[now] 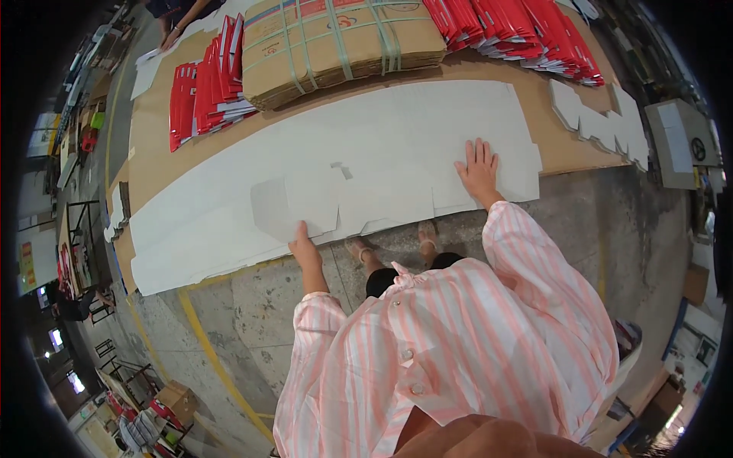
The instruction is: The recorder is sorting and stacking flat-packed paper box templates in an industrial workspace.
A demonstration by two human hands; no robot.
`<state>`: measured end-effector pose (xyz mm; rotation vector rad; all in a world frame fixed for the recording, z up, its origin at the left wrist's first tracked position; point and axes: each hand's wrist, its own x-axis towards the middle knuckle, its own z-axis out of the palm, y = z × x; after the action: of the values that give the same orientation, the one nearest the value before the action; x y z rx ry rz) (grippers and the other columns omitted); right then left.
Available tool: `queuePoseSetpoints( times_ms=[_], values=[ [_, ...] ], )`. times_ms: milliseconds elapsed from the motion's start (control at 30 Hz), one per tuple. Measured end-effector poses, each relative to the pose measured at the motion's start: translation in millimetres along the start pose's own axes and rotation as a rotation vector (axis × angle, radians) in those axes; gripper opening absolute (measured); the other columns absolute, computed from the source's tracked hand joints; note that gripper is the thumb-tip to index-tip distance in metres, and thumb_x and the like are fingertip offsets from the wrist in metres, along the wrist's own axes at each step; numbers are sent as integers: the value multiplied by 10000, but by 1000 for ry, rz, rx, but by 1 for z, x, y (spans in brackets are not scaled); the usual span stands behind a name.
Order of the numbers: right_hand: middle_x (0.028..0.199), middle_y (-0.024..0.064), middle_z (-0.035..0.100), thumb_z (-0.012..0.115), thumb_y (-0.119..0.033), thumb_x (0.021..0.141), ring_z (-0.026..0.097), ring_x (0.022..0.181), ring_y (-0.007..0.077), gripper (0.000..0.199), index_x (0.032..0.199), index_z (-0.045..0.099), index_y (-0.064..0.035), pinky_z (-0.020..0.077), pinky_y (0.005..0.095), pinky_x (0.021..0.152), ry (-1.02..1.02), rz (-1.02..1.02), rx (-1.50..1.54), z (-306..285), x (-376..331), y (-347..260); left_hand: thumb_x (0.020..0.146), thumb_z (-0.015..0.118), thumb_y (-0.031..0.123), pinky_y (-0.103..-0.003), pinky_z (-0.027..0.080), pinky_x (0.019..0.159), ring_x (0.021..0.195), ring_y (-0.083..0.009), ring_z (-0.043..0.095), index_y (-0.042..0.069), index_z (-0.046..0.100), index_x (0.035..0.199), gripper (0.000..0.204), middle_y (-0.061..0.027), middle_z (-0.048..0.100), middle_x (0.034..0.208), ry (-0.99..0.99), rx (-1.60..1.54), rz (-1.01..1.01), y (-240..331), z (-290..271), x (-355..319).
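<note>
A large white cardboard sheet [397, 126] with cut slits and flaps along its near edge lies in front of me across the table. My left hand [305, 248] is closed on that near edge, one digit on top and the other fingers hidden. Flat on the sheet's right part rests my right hand [479, 169], its fingers spread and holding nothing. A squarish flap or piece [269, 208] shows on the sheet close to my left hand, and a small notch [342, 170] is at the middle.
Behind the sheet sits a strapped bundle of brown cardboard [343, 46]. Red-and-white flat packs are stacked to its left [206, 99] and right [527, 38]. White cardboard offcuts [599, 122] lie at the table's right. Another person's hand [172, 37] is at the far left.
</note>
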<state>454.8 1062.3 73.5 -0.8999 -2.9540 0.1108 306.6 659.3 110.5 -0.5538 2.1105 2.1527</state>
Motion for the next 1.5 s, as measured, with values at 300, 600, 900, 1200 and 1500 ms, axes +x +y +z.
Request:
queuePoseSetpoints(
  times_ms=[300,600,900,1200,1500],
  values=[
    [1407,168,242,473,-424,847,174,1314,347,637,1354,288,-88,163,575,1009,-27,-60,-55,3,11,-18,825,613,229,-335,432,576,591,-161,505,-101,576,867,335,-36,561,663,41,1099,639,-73,-63,34],
    [1435,154,193,442,-422,865,140,1324,340,646,1390,216,-121,126,562,1022,18,-47,-49,5,2,1,771,579,90,-321,444,632,769,-227,527,16,568,1007,248,-92,551,869,408,544,582,15,-32,-4],
    [1444,143,177,418,-444,872,140,1327,332,647,1394,207,-126,133,557,1026,-11,-36,-80,9,3,0,786,545,142,-415,434,740,925,-322,498,21,593,950,209,-161,537,963,104,1137,436,15,17,26],
    [1423,156,229,443,-465,851,168,1319,339,654,1373,262,-115,164,558,1016,63,-59,-78,17,8,2,832,578,191,-320,502,567,629,-191,588,31,576,887,170,-54,603,759,-166,-251,-332,0,-19,70],
    [1430,162,190,444,-436,854,134,1323,344,648,1369,259,-89,97,559,1036,24,-5,18,-4,1,-2,832,579,155,-272,385,523,577,-128,495,-8,598,771,175,-20,570,647,-40,37,-105,3,1,60]
  ],
)
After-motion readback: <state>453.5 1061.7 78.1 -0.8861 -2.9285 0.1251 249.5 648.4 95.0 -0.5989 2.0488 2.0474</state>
